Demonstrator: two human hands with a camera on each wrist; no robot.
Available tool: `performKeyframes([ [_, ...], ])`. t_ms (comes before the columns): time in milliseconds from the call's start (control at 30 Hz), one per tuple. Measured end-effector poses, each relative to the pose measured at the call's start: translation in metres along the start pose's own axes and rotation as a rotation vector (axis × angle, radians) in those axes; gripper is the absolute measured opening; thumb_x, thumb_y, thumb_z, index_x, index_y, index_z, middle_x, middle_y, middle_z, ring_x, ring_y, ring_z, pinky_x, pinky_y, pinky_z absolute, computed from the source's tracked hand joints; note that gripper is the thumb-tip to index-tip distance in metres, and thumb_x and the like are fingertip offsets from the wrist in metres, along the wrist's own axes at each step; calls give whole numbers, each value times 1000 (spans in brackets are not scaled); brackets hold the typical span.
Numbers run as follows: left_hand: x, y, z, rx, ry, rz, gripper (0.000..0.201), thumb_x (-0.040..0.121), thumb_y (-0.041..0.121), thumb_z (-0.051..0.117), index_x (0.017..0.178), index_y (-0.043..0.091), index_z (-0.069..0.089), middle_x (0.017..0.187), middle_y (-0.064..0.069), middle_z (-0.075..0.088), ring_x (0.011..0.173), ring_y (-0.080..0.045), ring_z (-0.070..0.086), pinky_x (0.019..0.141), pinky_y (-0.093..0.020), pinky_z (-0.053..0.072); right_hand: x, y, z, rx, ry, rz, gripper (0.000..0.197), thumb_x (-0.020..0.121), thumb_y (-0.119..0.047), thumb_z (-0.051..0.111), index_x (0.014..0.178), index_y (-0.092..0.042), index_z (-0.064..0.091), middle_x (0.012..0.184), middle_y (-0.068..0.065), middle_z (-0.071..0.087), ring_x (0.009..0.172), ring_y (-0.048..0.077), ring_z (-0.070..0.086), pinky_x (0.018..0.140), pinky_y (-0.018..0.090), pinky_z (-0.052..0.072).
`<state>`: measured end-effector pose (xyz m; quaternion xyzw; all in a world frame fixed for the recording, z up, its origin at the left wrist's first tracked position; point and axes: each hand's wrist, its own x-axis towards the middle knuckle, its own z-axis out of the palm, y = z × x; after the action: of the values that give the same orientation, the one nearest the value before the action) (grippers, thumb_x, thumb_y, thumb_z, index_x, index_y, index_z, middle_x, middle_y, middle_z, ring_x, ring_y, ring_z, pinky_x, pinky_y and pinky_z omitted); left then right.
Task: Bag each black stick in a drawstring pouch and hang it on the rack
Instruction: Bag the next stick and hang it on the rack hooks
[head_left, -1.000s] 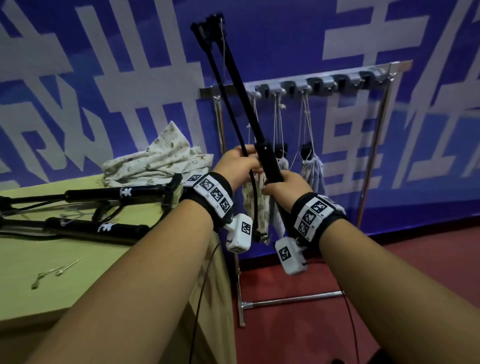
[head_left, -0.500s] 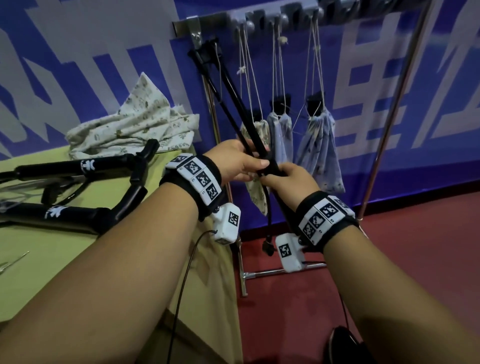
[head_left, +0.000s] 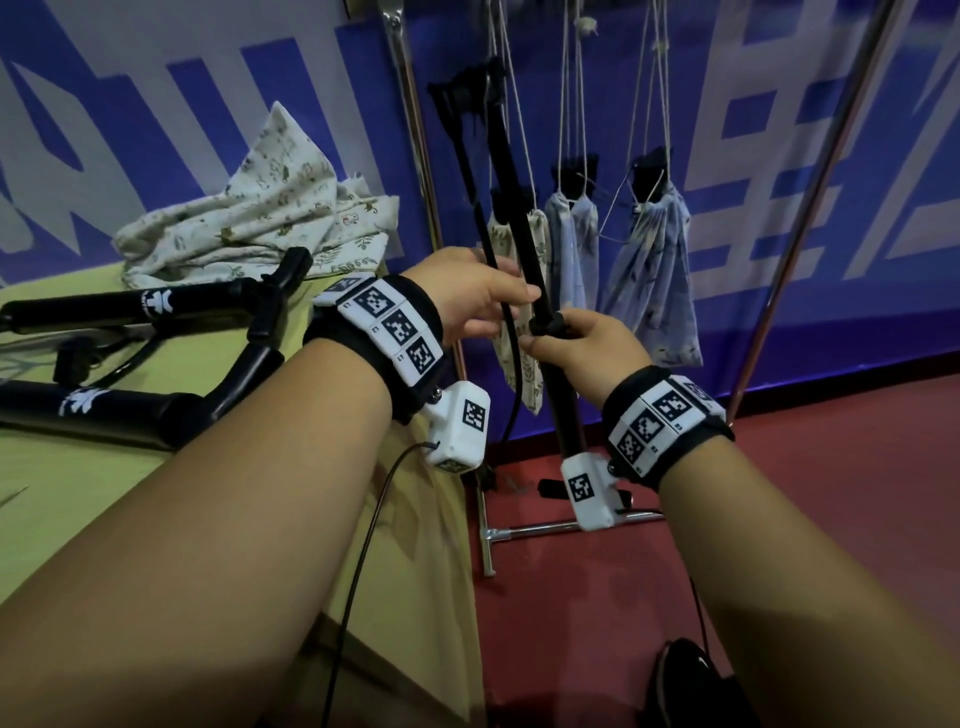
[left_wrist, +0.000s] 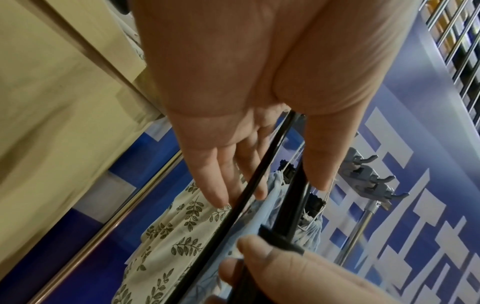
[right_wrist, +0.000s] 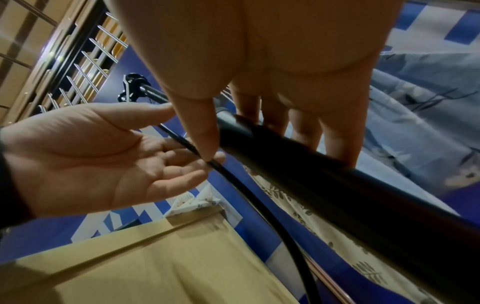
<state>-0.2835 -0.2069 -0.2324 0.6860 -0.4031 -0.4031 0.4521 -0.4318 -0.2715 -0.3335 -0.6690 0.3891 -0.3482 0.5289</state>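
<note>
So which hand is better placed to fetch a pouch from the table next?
Left, probably. The left hand is open beside the stick's thin cable and nearer the pouch pile, while the right hand grips the black stick.

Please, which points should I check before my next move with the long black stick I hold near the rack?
1. Right hand grips the black telescopic stick: ok.
2. Left hand holds the thin black cable: not ok, fingers straight, not closed on it.
3. Stick collapsed: not ok, upper section extended.
4. Pouch in hand: not ok, the cream floral cloth pile lies on the yellow-green table.
5. Free grey metal hook: ok.
</note>
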Motion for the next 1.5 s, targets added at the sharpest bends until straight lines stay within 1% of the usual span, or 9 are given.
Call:
performKeyframes([
  [67, 0, 4, -2, -79, 74, 50, 54, 82, 8, 84, 128, 11, 54, 109, -7, 74, 86, -15, 74, 60, -23, 58, 1, 5, 0, -19, -6, 10, 19, 83, -34, 89, 97, -24, 80, 88, 0, 81, 85, 20, 77, 82, 37, 60],
  [233, 2, 10, -10, -185, 304, 283, 130, 48, 39, 96, 155, 26, 25, 132, -2, 61, 115, -20, 69, 93, -38, 56, 3, 14, -2, -66, -19, 55, 21, 79, -33, 90, 96, -25, 81, 86, -7, 80, 85, 16, 76, 85, 34, 60],
  [400, 0, 11, -20, -48, 453, 600, 109, 77, 16, 86, 160, 43, 21, 157, 3, 43, 142, -13, 45, 94, -7, 48, 2, 15, -4, -105, -53, 60, 15, 82, -29, 89, 92, -24, 80, 78, -9, 77, 74, 10, 72, 71, 25, 50],
  [500, -2, 13, -21, -17, 454, 643, 82, 80, 16, 78, 146, 51, 45, 148, 5, 57, 135, -18, 55, 108, -44, 52, 2, 16, -6, -96, -44, 64, 16, 80, -30, 90, 94, -26, 83, 82, -9, 80, 79, 12, 74, 74, 26, 54],
  [667, 0, 12, -22, -23, 486, 587, 52, 86, 12, 71, 131, 36, 64, 106, 7, 72, 97, -7, 70, 83, -32, 58, 2, 22, -17, -64, 0, 40, 15, 79, -25, 93, 92, -26, 85, 70, -13, 76, 61, 6, 67, 58, 15, 50],
  [867, 2, 5, -10, 59, 384, 517, 50, 86, 11, 77, 130, 35, 68, 101, 9, 72, 88, -1, 69, 64, -14, 51, 6, 22, -23, -55, 74, 8, 22, 74, -35, 94, 95, -33, 86, 85, -15, 81, 89, 6, 76, 88, 29, 59],
  [1033, 4, 2, -3, 165, 320, 427, 53, 81, 7, 79, 124, 36, 72, 86, 9, 70, 64, 1, 61, 55, -14, 46, 3, 21, -25, -51, 85, -1, 22, 74, -36, 93, 95, -33, 85, 86, -16, 81, 90, 4, 76, 94, 34, 60],
  [1367, -3, 1, 14, 331, 202, 320, 47, 82, 11, 81, 121, 37, 75, 92, 20, 64, 81, -1, 61, 69, -18, 50, 1, 12, -22, 36, 79, -33, 22, 79, -37, 92, 99, -28, 85, 89, -10, 82, 90, 10, 79, 95, 40, 63],
  [1500, -7, 2, 15, 349, 127, 274, 47, 84, 8, 79, 121, 37, 75, 96, 19, 65, 78, 1, 64, 56, -9, 45, -2, 5, -23, 91, 52, -67, 24, 83, -36, 91, 103, -27, 85, 93, -7, 83, 93, 13, 79, 97, 44, 62],
])
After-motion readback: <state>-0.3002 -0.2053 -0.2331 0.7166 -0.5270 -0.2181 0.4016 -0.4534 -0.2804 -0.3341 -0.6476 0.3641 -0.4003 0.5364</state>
